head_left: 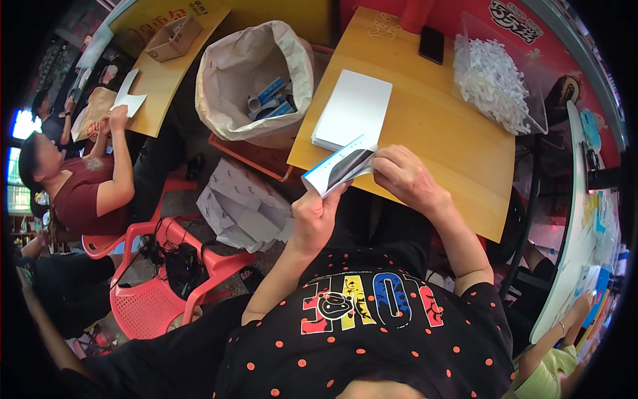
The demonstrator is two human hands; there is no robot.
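A printed sheet (337,166), white with a blue edge and a dark picture, is curled over on itself between my two hands above the near edge of the table. My left hand (315,214) pinches its lower left end between thumb and fingers. At the sheet's right end, the fingers of my right hand (403,174) are closed on it, knuckles up. Just beyond the sheet lies a neat stack of white paper (357,103), its near edge partly covered by the sheet.
Left of the yellow table (458,173) stands an open white sack (222,86) with rolled printed sheets (269,100) inside. A clear bin of small white plastic pieces (495,83), a black phone (431,45) and rubber bands (383,26) occupy the far side. A red chair (149,312) and a co-worker (93,189) are left.
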